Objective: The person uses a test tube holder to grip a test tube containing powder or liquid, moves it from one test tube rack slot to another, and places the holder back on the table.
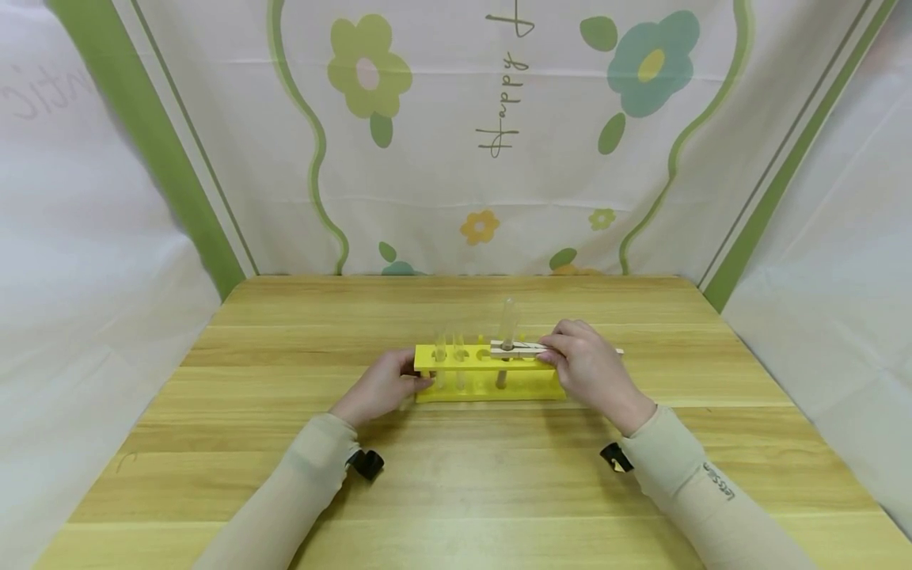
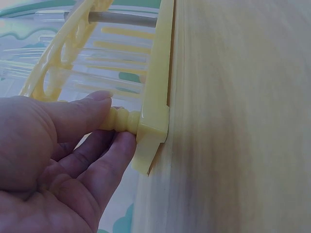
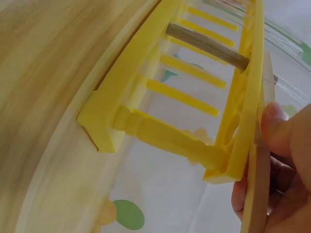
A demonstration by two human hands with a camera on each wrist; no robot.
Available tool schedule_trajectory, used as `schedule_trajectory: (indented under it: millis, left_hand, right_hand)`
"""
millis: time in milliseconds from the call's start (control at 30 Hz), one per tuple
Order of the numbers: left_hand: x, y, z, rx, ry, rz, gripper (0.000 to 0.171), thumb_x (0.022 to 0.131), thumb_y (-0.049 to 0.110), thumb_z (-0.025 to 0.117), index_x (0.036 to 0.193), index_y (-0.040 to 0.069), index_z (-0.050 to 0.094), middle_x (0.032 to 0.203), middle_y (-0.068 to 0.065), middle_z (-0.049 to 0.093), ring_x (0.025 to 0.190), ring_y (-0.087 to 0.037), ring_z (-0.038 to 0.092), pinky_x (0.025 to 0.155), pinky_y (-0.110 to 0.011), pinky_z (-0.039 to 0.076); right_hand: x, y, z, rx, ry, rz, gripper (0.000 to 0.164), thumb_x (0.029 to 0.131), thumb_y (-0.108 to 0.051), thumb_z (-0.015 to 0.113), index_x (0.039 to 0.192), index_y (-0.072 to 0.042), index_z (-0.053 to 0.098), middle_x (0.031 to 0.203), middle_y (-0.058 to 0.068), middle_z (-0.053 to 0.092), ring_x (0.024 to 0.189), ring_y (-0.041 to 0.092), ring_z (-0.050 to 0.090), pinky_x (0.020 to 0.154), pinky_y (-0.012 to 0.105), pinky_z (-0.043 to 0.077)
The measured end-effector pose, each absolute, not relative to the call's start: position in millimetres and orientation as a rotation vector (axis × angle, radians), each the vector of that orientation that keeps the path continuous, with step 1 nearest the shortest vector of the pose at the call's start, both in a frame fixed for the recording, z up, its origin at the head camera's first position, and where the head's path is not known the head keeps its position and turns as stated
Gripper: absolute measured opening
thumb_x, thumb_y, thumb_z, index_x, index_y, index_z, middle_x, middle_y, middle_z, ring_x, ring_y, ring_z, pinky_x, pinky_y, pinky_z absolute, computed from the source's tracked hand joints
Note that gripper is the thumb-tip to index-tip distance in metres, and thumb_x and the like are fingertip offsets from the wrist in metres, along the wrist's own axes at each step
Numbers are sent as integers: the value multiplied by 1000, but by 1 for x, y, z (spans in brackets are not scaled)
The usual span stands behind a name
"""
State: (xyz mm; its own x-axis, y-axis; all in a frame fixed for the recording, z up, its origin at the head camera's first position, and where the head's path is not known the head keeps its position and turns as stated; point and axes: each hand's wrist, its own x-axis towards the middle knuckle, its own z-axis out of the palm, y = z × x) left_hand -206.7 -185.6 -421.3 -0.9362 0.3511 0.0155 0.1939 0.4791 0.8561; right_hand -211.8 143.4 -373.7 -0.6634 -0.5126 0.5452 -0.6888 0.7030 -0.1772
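My left hand [image 1: 385, 386] pinches the yellow end post [image 2: 124, 120] of the test tube rack [image 1: 480, 366], thumb above and fingers beneath, with a narrow gap filled by the post. My right hand [image 1: 593, 372] grips the wooden clamp [image 1: 529, 351] between thumb and fingers; a length of the clamp projects outward beyond that hand.

The rack stands upright on the table between my two hands, its long side running from one to the other. The clamp lies along the upper board, extending from my right hand toward my left. Its far end is around the grey-brown-bottomed tube [image 1: 509, 317], which stands upright through the rack, nearer to my right hand than to my left. I cannot tell whether the clamp bears on the upper board.

Two clear tubes stand upright in the rack just beside my left hand: the outer tube [image 1: 439, 348] and the inner tube [image 1: 458, 346]. Both are positioned between my left hand and the clamped tube. Yellow pegs [image 3: 187, 71] line the rack between its end posts.

The wooden table [image 1: 456, 483] extends around both hands. A black wrist fitting [image 1: 368, 465] is mounted at my left cuff. Beyond my hands hangs a flower-printed cloth [image 1: 435, 166].
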Motion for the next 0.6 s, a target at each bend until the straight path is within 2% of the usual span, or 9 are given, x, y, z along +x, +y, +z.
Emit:
schedule_trajectory:
  millis: [300,600]
  left_hand:
    - [-207,-186,-423,475,2560,1457,12,94,9,69,105,14,68,107,2,68,99,-18,61,79,-33,53]
    - [-206,-187,-422,463,2553,1467,18,94,9,69,110,16,68,107,2,69,101,-18,62,81,-34,53]
  right_hand:
    - [-209,142,-368,895,-2422,427,10,86,-8,77,90,1,77,79,3,61,73,22,57,63,32,51]
    - [-209,143,-360,878,-2401,372,12,87,-9,77,90,2,78,79,6,62,71,23,58,60,33,52]
